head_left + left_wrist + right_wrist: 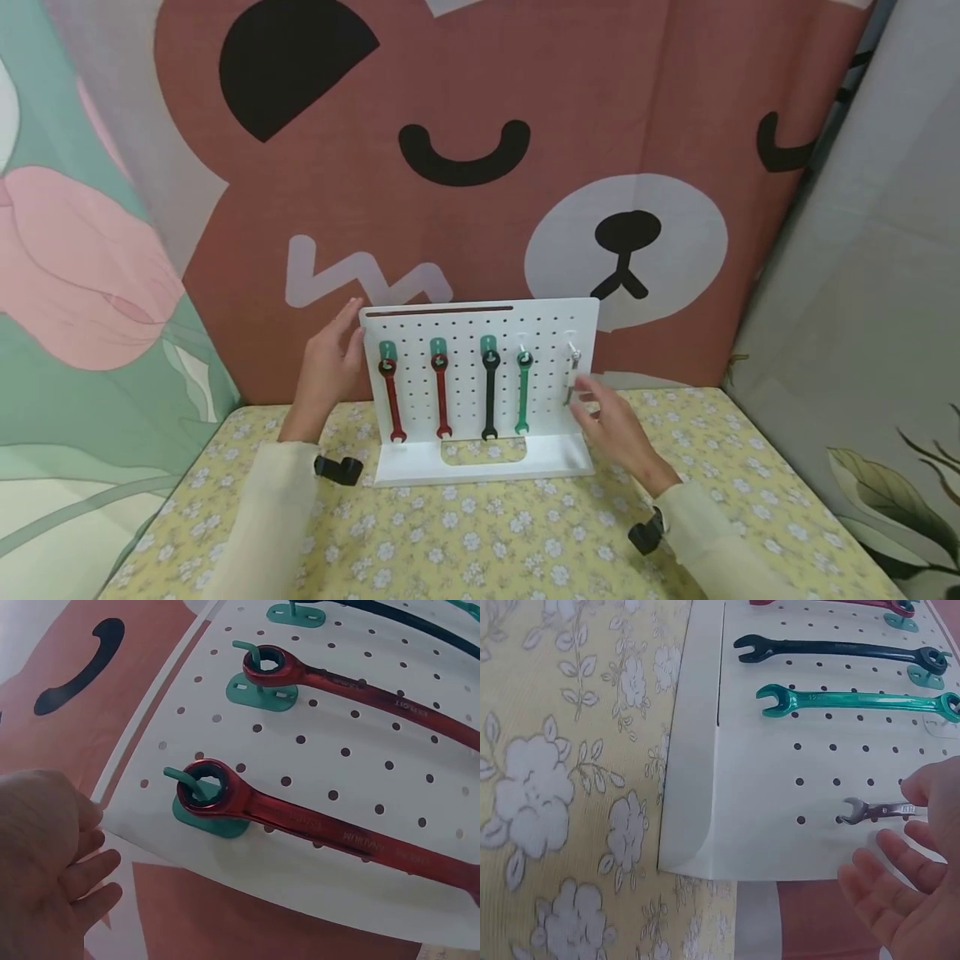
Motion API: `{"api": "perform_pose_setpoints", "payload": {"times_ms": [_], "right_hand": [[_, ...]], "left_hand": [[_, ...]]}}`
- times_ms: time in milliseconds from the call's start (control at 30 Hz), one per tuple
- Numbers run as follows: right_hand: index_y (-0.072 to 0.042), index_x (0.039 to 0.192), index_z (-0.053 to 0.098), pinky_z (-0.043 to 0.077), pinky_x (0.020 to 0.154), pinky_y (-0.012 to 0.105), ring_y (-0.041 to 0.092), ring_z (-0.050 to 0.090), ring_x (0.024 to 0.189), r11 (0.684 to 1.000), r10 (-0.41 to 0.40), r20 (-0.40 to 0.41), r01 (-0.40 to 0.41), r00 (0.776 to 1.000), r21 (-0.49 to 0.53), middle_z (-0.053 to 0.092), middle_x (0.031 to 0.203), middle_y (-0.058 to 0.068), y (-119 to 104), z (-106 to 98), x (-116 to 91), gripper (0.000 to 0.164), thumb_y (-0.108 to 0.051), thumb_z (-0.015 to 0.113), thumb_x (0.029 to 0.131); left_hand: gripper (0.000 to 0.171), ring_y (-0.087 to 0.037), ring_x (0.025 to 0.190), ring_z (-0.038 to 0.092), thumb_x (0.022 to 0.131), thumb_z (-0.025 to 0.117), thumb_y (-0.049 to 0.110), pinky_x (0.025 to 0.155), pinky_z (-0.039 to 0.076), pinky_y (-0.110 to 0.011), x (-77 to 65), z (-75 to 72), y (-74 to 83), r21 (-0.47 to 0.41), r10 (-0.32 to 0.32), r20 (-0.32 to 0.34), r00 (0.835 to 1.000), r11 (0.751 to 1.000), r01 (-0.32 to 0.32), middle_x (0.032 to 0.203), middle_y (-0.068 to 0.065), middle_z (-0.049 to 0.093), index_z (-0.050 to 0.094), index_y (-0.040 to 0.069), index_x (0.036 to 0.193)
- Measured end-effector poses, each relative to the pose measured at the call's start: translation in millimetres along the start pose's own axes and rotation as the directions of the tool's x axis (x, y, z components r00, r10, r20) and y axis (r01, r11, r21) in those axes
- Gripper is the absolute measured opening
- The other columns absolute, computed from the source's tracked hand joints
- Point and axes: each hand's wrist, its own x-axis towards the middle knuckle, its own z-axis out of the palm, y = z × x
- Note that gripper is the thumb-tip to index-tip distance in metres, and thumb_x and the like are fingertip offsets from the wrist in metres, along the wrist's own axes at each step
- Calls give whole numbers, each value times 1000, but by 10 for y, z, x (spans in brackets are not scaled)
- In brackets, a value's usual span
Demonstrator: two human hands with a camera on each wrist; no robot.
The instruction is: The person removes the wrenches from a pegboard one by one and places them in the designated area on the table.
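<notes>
A white pegboard stand [468,400] stands upright on the table, with wrenches hanging in a row from its hooks. Two red wrenches [441,396] hang at the left, followed by a black wrench [490,398] and a green wrench [522,396]. At the far right hangs a small silver wrench [877,811]. My right hand [611,425] is around its lower part, thumb above and fingers below in the right wrist view, spread apart; contact is unclear. My left hand [327,371] rests its fingertips at the board's upper left edge, beside the nearest red wrench [322,829].
A yellow floral cloth [465,542] covers the table. Behind it hangs a fabric backdrop [480,233] with a brown cartoon bear. Green hook plates [214,817] hold several wrenches; the hooks at the right look clear or white. Black cameras [339,470] are strapped to both wrists.
</notes>
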Motion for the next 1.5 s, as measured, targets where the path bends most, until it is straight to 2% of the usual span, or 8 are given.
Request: {"api": "perform_pose_setpoints", "payload": {"times_ms": [33,133,267,367,633,833,1033,1500], "right_hand": [[-1,143,53,56,85,48,35,63,115,1000,7,-3,-7,1000,13,60,134,18,1,8,10,42,-14,62,104],[1,141,55,55,87,48,35,63,114,995,46,15,-47,999,87,61,131,19,-8,18,28,39,-15,61,106],[0,136,59,53,92,50,36,62,115,971,141,61,-150,988,188,63,129,18,-43,11,55,34,-19,60,107],[-2,129,65,53,90,50,35,63,113,954,200,70,-210,977,215,65,124,16,-54,-2,75,29,-21,62,106],[-3,115,69,57,82,46,29,66,100,950,193,67,-204,979,238,68,108,10,-29,17,60,22,-21,65,105],[-4,124,64,58,83,47,28,67,97,939,162,68,-175,985,297,67,107,11,-26,13,18,23,-17,64,105],[-2,139,56,58,83,48,30,67,95,903,149,77,-168,986,395,65,108,16,-46,-52,-3,40,-15,67,103],[3,138,53,60,77,37,30,68,92,851,158,150,-212,976,480,63,109,22,-119,-212,-29,39,-6,66,102]], "left_hand": [[48,-41,80,65,106,57,6,67,52,-44,5,10,-5,-7,-5,-11,1000,1000,5,149,-20,52,48,4,154],[44,-37,62,59,107,56,6,55,44,-40,21,36,-8,-40,-27,-39,999,999,26,136,-22,63,54,5,150],[37,-38,105,69,107,56,8,76,56,-48,62,67,-23,-108,-66,-60,996,992,60,131,-23,65,60,3,144],[33,-35,114,67,108,56,11,85,56,-48,100,88,-48,-169,-105,-58,993,981,94,132,-20,66,64,5,139],[31,-28,97,68,109,54,13,69,47,-18,117,141,-125,-276,-193,-19,981,944,181,124,-17,70,64,8,137],[33,-27,95,64,110,51,11,68,46,-18,116,183,-126,-333,-197,-15,980,926,181,123,-19,69,62,4,140],[34,-28,99,64,110,51,11,71,47,-16,117,212,-122,-347,-227,-23,974,915,205,125,-19,68,61,5,141],[33,-24,90,61,109,53,13,66,45,-18,127,251,-111,-350,-243,-64,968,914,206,124,-15,69,65,7,140]]}}
